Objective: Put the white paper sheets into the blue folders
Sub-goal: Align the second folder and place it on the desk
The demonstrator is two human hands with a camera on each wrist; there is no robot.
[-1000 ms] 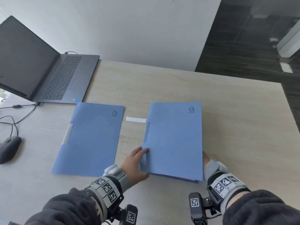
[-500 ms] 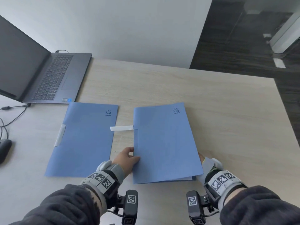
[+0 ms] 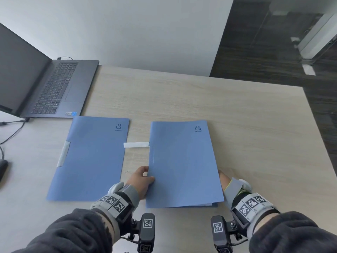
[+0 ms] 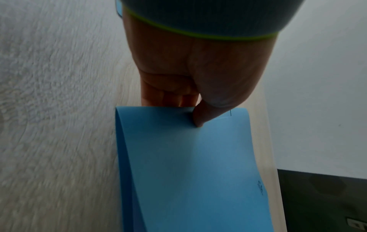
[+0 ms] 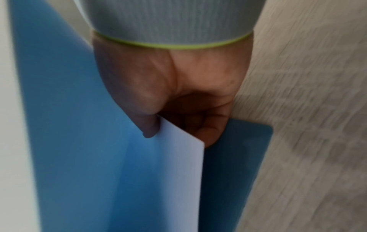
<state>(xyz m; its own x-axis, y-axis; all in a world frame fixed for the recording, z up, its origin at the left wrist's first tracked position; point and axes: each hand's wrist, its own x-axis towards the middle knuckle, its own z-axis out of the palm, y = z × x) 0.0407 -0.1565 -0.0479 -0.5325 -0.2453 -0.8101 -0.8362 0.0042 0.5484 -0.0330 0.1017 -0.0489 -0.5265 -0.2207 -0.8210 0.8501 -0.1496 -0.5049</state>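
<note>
Two blue folders lie on the wooden table. The left folder lies flat and closed, just near of the open laptop, with a pale strip along its left edge. The right folder is held by both hands at its near end. The left hand pinches its left edge, thumb on top of the cover and fingers curled beneath, as the left wrist view shows. The right hand grips the right edge; in the right wrist view its thumb and curled fingers clamp a white paper sheet between the covers. A sliver of that sheet peeks out at the folder's near right corner. A white strip lies on the table between the two folders, touching the right one's left edge. A mouse sits at the far left.
</note>
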